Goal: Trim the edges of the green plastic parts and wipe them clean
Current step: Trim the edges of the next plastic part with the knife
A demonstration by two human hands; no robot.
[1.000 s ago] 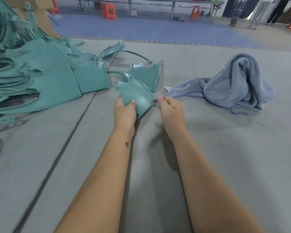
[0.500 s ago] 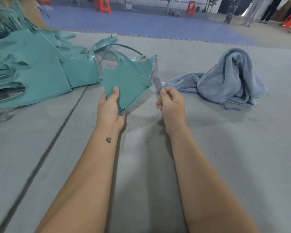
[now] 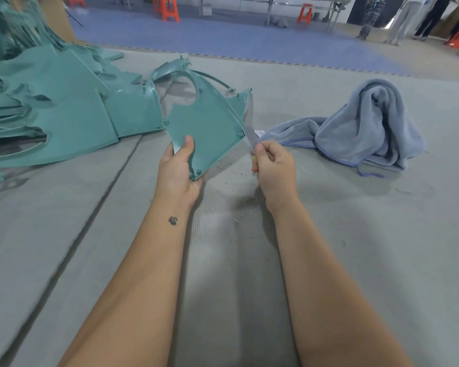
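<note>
Left hand (image 3: 179, 172) fingers gripping green part (image 3: 210, 128) at its lower corner; right hand (image 3: 273, 166) fingers pinching blade (image 3: 250, 137) against its right edge; grey towel (image 3: 366, 131) just right; bare grey surface (image 3: 382, 247) nearer

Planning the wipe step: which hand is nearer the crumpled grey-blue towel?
Right hand, holding the blade just left of the towel; left hand is farther left, gripping the green plastic part.

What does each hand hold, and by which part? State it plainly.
The left hand grips a green plastic part by its lower pointed corner, thumb on top. The right hand pinches a small blade by its near end, its tip against the part's right edge.
</note>
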